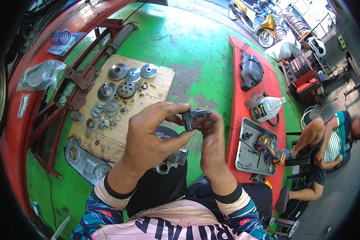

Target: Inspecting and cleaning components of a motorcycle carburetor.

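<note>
Above my lap, my left hand point(148, 134) pinches a small black T-shaped part point(191, 117) between thumb and forefinger, with a thin end pointing right. My right hand point(215, 148) is raised close beside it. Its fingers bend in behind the part and are partly hidden and smeared, so whether they grip it does not show. Below my left hand, a grey cast-metal housing point(164, 167) with a round bore rests by my thigh, partly covered by the hand.
Cardboard point(156, 92) at left carries metal discs point(118, 72), a drilled drum point(126, 90) and small parts. A silver cover point(86, 160) lies nearer. On the red ramp at right are a grey tray point(244, 165), a cordless driver point(264, 146) and a white jug point(268, 109). Another person point(328, 144) sits beyond.
</note>
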Tool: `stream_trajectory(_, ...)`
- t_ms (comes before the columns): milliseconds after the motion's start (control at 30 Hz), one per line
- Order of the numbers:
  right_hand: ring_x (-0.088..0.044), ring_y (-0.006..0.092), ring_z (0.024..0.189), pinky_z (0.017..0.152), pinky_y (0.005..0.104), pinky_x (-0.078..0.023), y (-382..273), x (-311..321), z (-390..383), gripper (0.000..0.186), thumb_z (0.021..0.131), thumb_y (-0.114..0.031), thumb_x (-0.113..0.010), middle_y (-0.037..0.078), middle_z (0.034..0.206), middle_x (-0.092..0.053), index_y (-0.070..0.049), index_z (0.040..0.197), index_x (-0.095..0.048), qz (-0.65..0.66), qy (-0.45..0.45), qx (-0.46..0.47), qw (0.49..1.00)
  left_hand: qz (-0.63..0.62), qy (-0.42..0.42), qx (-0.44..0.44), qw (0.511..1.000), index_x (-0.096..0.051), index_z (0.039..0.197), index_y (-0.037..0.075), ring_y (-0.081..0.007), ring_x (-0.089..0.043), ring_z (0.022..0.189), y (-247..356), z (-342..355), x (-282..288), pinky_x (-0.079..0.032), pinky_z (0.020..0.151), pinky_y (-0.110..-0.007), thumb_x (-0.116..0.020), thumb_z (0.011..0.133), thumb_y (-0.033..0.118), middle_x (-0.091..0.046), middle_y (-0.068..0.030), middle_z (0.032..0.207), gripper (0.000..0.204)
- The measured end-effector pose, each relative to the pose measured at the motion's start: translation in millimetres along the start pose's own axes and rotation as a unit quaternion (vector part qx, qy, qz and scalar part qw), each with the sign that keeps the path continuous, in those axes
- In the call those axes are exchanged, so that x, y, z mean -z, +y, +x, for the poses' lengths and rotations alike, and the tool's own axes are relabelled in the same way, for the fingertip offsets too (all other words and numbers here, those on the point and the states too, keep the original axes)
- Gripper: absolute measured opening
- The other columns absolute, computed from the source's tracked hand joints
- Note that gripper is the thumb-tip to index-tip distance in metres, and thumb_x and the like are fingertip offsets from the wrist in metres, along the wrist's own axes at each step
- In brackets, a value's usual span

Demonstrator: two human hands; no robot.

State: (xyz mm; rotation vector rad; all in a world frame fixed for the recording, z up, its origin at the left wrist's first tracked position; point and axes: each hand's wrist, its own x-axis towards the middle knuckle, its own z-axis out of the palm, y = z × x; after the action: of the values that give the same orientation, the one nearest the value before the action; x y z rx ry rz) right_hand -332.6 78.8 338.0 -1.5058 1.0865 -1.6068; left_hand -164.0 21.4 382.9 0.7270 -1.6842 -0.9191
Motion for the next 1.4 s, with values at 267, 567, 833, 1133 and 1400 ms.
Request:
stream_trajectory(267, -0.058, 0.0140, 0.080, 0.075, 0.0290, -0.046, -35, 30, 41, 0.038, 0.108, -0.031, -0.050, 0.007, 0.081, -0.061, 0.003, 0.097, -0.061, -0.130, -0.030, -0.080, 0.988, 0.000, -0.014, -0.022, 1.000, -0.072, 0.116, 0.001, -0.0166, -0.069, 0.088, -3, 3, 0, -0.057, 0.078, -0.029, -0.086, 0.067, -0.004, -0.071, -0.0098, 0.103, 0.051)
stream_trajectory(567, -0.054, 0.0119, 0.079, 0.072, 0.0272, -0.043, -37, 29, 41, 0.029, 0.107, -0.025, -0.051, 0.005, 0.084, -0.058, 0.003, 0.105, -0.058, -0.173, -0.055, -0.059, 0.982, 0.007, -0.021, -0.027, 0.999, -0.072, 0.116, 0.001, -0.0169, -0.069, 0.088, -2, 4, 0, -0.057, 0.079, -0.029, -0.086, 0.067, -0.004, -0.072, -0.0103, 0.104, 0.051)
stream_trajectory(833, -0.055, 0.0133, 0.078, 0.071, 0.0288, -0.044, -37, 30, 40, 0.028, 0.107, -0.023, -0.048, 0.006, 0.084, -0.058, 0.004, 0.107, -0.058, -0.214, -0.061, -0.028, 0.974, -0.001, -0.020, -0.018, 1.000, -0.072, 0.116, 0.001, -0.0170, -0.070, 0.088, -3, 4, 0, -0.057, 0.079, -0.029, -0.086, 0.067, -0.003, -0.072, -0.0108, 0.105, 0.051)
stream_trajectory(1133, -0.056, 0.0144, 0.079, 0.071, 0.0292, -0.045, -34, 29, 40, 0.029, 0.107, -0.024, -0.048, 0.007, 0.084, -0.058, 0.004, 0.106, -0.057, -0.234, -0.060, -0.012, 0.970, 0.009, -0.023, -0.025, 0.999, -0.072, 0.115, 0.001, -0.0174, -0.070, 0.088, -2, 4, 1, -0.057, 0.079, -0.029, -0.086, 0.066, -0.003, -0.072, -0.0112, 0.105, 0.051)
stream_trajectory(1400, -0.051, 0.0286, 0.070, 0.065, 0.0381, -0.041, -35, 26, 40, 0.016, 0.103, -0.012, -0.052, 0.014, 0.079, -0.052, 0.001, 0.096, -0.058, -0.222, -0.043, 0.012, 0.974, 0.007, -0.021, -0.022, 1.000, -0.072, 0.114, 0.001, -0.0174, -0.070, 0.087, -2, 3, 1, -0.056, 0.078, -0.029, -0.086, 0.066, -0.002, -0.072, -0.0111, 0.104, 0.050)
